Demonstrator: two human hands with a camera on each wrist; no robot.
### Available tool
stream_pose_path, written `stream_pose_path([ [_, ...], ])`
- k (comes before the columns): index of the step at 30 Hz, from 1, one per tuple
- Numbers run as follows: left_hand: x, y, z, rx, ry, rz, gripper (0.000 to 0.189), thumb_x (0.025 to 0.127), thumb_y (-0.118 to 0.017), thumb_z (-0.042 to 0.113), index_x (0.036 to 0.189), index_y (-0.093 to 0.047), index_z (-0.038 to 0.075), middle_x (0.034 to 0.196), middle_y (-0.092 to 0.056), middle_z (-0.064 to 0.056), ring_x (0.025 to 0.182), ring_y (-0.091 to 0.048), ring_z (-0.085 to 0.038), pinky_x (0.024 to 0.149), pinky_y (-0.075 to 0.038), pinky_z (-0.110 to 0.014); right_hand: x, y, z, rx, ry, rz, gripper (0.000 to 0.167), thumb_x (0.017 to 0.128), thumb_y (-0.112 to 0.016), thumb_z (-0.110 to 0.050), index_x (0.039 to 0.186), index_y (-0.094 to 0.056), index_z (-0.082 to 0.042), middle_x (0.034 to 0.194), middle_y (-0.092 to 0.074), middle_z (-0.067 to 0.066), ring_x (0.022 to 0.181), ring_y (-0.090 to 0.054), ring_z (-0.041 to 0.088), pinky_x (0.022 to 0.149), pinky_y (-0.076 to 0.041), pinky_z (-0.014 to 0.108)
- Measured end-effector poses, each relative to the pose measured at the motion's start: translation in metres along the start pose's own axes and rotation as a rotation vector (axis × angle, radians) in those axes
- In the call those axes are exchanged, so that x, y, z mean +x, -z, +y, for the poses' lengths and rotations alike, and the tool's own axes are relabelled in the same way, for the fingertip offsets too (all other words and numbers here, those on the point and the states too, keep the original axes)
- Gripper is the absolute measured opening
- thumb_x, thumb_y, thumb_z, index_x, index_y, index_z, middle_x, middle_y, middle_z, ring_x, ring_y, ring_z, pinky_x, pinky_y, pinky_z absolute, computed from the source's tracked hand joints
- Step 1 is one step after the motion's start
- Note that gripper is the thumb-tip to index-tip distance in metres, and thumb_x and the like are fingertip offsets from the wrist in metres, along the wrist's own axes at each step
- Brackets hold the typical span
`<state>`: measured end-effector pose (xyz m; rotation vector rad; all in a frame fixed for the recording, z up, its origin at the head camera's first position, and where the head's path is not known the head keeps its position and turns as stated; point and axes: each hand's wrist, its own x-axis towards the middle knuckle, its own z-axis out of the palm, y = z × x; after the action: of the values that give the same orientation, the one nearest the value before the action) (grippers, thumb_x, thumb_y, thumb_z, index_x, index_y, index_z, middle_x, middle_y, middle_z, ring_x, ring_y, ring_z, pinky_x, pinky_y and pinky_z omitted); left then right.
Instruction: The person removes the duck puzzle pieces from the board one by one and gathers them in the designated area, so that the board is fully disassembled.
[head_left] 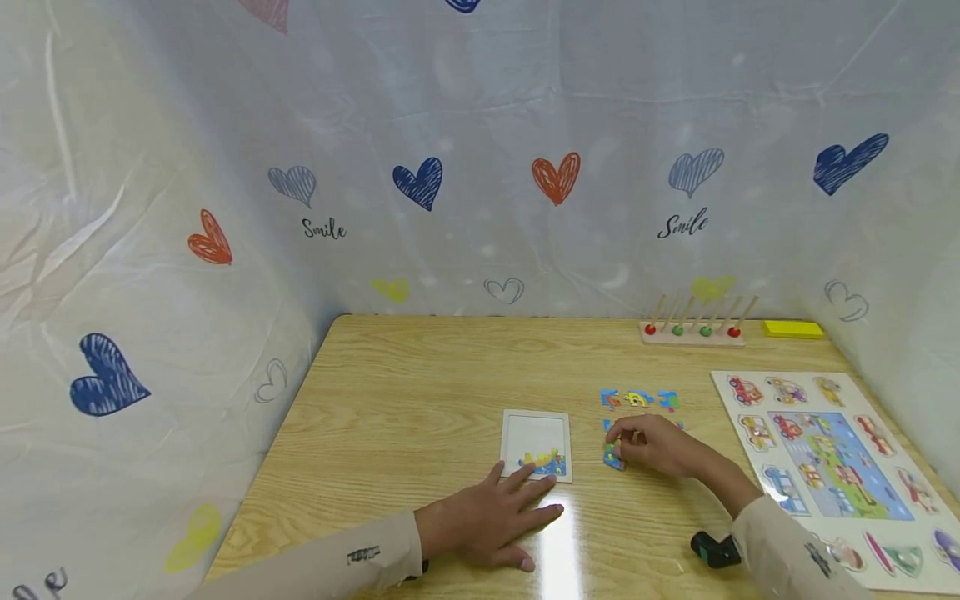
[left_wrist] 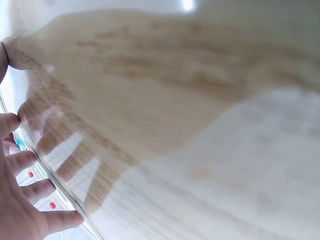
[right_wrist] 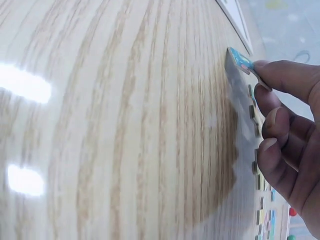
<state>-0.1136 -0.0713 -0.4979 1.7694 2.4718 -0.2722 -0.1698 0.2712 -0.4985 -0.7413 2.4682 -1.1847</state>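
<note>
My right hand (head_left: 660, 448) pinches a blue jigsaw piece (right_wrist: 241, 61) between thumb and index finger, its other fingers curled. In the right wrist view the piece is tilted, one edge close to the tabletop. Several loose jigsaw pieces (head_left: 638, 398) lie just beyond this hand, some partly hidden by it. My left hand (head_left: 497, 518) is spread with straight fingers over the table, fingertips at the near edge of a white puzzle tray (head_left: 534, 429). A few joined yellow and blue pieces (head_left: 553, 460) sit in the tray's lower right corner.
A large picture puzzle board (head_left: 813, 392) lies on the right. At the back right stand a wooden peg toy (head_left: 692, 337) with red and green beads and a yellow block (head_left: 793, 330). A black object (head_left: 714, 550) is by the right sleeve. Heart-printed curtains border the table (head_left: 405, 375).
</note>
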Motion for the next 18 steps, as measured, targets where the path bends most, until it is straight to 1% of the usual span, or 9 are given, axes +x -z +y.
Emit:
stream_pose_path([
  [2,0.000,0.000,0.000,0.003,0.001,-0.002,0.072,0.102,-0.028,0.067,0.160,-0.027,0.025,0.166,-0.025,-0.010,0.150,-0.030,-0.038,0.105,-0.044,-0.060,-0.001,-0.001,0.001,-0.014,-0.006,0.004,0.013,0.097,-0.067,-0.012,0.109,-0.069,-0.008,0.081,-0.063,-0.002,0.066,-0.051,0.003,0.060,-0.046,0.023],
  [4,0.001,0.000,0.000,0.002,0.004,-0.012,0.072,0.102,-0.027,0.067,0.161,-0.026,0.025,0.166,-0.024,-0.010,0.150,-0.029,-0.038,0.105,-0.043,-0.060,-0.001,-0.001,0.002,-0.030,-0.010,0.010,0.018,0.095,-0.070,-0.014,0.111,-0.066,-0.006,0.082,-0.062,-0.002,0.067,-0.052,0.003,0.062,-0.047,0.023],
  [7,0.001,0.001,0.000,0.012,0.004,-0.010,0.072,0.102,-0.028,0.067,0.160,-0.027,0.025,0.166,-0.025,-0.010,0.150,-0.030,-0.038,0.105,-0.044,-0.059,-0.003,-0.002,0.003,-0.067,-0.013,0.023,0.026,0.092,-0.074,-0.018,0.112,-0.064,-0.005,0.083,-0.060,-0.004,0.070,-0.051,0.003,0.064,-0.046,0.022],
  [11,0.001,0.001,0.001,0.023,0.002,0.001,0.072,0.101,-0.030,0.067,0.160,-0.029,0.025,0.165,-0.027,-0.010,0.149,-0.032,-0.038,0.104,-0.044,-0.059,-0.006,-0.003,0.005,-0.103,-0.015,0.027,0.023,0.091,-0.075,-0.022,0.109,-0.069,-0.009,0.086,-0.059,-0.005,0.074,-0.050,0.003,0.066,-0.046,0.023],
  [13,0.001,0.001,0.001,0.020,0.001,-0.005,0.072,0.102,-0.029,0.067,0.160,-0.028,0.025,0.166,-0.026,-0.010,0.149,-0.031,-0.038,0.104,-0.044,-0.059,-0.007,-0.003,0.005,-0.112,-0.018,0.021,0.023,0.092,-0.075,-0.025,0.109,-0.071,-0.011,0.090,-0.061,-0.006,0.078,-0.052,0.003,0.068,-0.047,0.024],
  [18,0.001,0.001,0.000,0.007,0.002,-0.021,0.072,0.102,-0.028,0.067,0.160,-0.027,0.025,0.166,-0.024,-0.010,0.150,-0.029,-0.038,0.105,-0.044,-0.060,-0.011,-0.003,0.003,-0.142,-0.035,0.023,0.033,0.092,-0.074,-0.031,0.118,-0.070,-0.009,0.104,-0.067,-0.002,0.093,-0.059,0.010,0.076,-0.051,0.026],
])
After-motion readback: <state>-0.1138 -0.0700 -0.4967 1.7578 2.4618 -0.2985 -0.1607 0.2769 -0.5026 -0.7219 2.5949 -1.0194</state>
